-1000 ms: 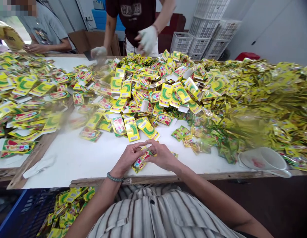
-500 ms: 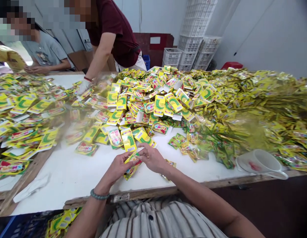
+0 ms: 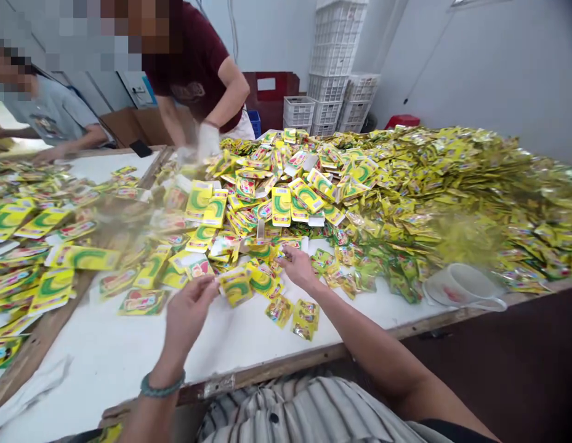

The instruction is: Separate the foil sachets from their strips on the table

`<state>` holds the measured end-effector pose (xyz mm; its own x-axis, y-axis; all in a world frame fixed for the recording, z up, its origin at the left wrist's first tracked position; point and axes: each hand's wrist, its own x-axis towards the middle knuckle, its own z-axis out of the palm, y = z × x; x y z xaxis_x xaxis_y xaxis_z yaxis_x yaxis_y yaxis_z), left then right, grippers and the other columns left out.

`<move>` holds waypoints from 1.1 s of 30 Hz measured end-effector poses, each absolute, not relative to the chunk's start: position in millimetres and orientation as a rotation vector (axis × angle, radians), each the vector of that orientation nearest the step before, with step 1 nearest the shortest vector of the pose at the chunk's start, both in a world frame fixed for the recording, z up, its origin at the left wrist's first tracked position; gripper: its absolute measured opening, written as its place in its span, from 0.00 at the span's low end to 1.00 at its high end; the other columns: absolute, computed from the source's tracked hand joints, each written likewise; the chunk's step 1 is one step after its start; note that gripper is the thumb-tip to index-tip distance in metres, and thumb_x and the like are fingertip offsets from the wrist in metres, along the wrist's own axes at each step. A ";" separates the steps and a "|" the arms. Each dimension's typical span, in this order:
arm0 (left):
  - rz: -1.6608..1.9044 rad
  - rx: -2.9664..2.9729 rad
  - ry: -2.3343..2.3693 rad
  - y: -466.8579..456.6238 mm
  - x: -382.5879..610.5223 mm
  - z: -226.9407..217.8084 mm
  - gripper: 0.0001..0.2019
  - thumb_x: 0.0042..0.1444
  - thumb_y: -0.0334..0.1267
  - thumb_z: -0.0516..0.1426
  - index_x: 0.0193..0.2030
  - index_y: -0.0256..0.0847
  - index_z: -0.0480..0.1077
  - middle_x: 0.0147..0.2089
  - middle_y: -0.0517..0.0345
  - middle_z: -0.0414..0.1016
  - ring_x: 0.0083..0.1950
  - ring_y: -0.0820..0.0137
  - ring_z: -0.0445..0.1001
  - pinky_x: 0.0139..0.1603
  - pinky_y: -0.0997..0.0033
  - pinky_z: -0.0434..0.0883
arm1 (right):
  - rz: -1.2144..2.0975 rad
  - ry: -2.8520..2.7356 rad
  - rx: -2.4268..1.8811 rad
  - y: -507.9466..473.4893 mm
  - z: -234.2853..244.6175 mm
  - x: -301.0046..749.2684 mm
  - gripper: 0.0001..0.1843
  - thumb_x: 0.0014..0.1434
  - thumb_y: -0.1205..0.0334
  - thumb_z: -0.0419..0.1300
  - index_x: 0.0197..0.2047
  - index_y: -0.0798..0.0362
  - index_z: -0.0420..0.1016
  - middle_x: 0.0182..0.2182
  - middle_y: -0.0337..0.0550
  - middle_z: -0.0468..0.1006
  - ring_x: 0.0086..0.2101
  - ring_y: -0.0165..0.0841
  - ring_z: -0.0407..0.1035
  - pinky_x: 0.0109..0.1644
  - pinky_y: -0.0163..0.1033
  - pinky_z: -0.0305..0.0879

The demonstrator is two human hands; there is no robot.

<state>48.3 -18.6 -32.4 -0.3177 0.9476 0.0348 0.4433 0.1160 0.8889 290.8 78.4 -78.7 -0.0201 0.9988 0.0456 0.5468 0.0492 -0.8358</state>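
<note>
My left hand [image 3: 189, 311] is closed in a pinch at the pale edge of a small yellow carton [image 3: 236, 287], which tilts just above the white tabletop. My right hand [image 3: 297, 267] reaches to the front of the carton pile [image 3: 262, 212]. Its fingers are curled together there, and what lies between them is too small to make out. Two shiny yellow sachets [image 3: 306, 317] lie flat on the table between my forearms. Green and yellow sachets [image 3: 359, 271] are spread to the right of my right hand.
A large heap of sachets [image 3: 452, 178] covers the right side. A clear plastic mug [image 3: 465, 286] stands near the front edge. More cartons [image 3: 50, 289] lie beyond a wooden strip at left. A co-worker's gloved hand [image 3: 208, 140] is behind the pile. White crates [image 3: 332, 92] are stacked at the back.
My hands have moved apart from the packet they both held; the left went left, the right forward to the pile. A second sachet now shows on the table. The co-worker's gloved hands shifted right.
</note>
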 end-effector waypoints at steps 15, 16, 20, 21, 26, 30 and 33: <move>0.707 2.046 1.783 10.6 118.0 -44.2 0.30 0.57 0.51 0.56 0.64 0.41 0.63 0.57 0.45 0.73 0.54 0.55 0.72 0.53 0.58 0.68 | 1.125 -1.892 -1.306 30.2 -59.4 315.0 0.16 0.52 0.69 0.61 0.45 0.45 0.76 0.39 0.39 0.81 0.43 0.39 0.74 0.46 0.41 0.67; 0.641 2.110 1.759 9.8 116.7 -47.3 0.31 0.56 0.52 0.57 0.64 0.40 0.62 0.56 0.45 0.74 0.55 0.54 0.71 0.55 0.57 0.67 | 1.059 -1.964 -1.373 29.8 -57.6 317.2 0.15 0.52 0.69 0.61 0.43 0.46 0.77 0.36 0.39 0.81 0.40 0.39 0.74 0.44 0.40 0.67; 0.432 2.328 1.761 -0.7 118.6 -58.4 0.37 0.52 0.54 0.60 0.65 0.35 0.60 0.56 0.39 0.72 0.56 0.49 0.69 0.56 0.52 0.66 | 0.775 -1.875 -1.685 36.7 -48.9 351.6 0.05 0.56 0.64 0.61 0.36 0.51 0.77 0.29 0.41 0.78 0.30 0.34 0.70 0.35 0.36 0.62; 0.396 2.352 1.778 -3.9 121.3 -59.9 0.38 0.52 0.54 0.60 0.64 0.34 0.60 0.55 0.38 0.72 0.56 0.48 0.69 0.55 0.52 0.66 | 0.715 -1.801 -1.756 41.1 -47.0 364.4 0.05 0.56 0.63 0.60 0.36 0.52 0.76 0.28 0.40 0.78 0.29 0.33 0.68 0.33 0.35 0.60; 0.383 2.293 1.862 -8.5 138.1 -59.4 0.29 0.56 0.42 0.56 0.63 0.33 0.61 0.52 0.39 0.73 0.53 0.52 0.70 0.53 0.55 0.67 | 0.628 -1.732 -1.924 63.2 -46.8 404.8 0.08 0.53 0.58 0.62 0.29 0.53 0.71 0.22 0.37 0.70 0.25 0.30 0.62 0.28 0.33 0.52; 0.544 1.924 1.898 -3.1 135.3 -57.3 0.25 0.54 0.38 0.54 0.60 0.36 0.64 0.46 0.45 0.77 0.44 0.57 0.75 0.44 0.61 0.69 | 0.634 -1.890 -1.932 61.7 -59.5 390.8 0.10 0.50 0.60 0.63 0.25 0.52 0.66 0.20 0.34 0.64 0.24 0.29 0.57 0.27 0.34 0.47; 0.691 1.584 1.767 -3.3 123.1 -59.6 0.21 0.53 0.45 0.57 0.51 0.35 0.70 0.34 0.52 0.77 0.35 0.60 0.74 0.36 0.65 0.68 | 0.633 -1.895 -1.905 54.4 -67.1 377.9 0.11 0.51 0.62 0.62 0.25 0.51 0.62 0.19 0.34 0.61 0.23 0.29 0.55 0.28 0.34 0.46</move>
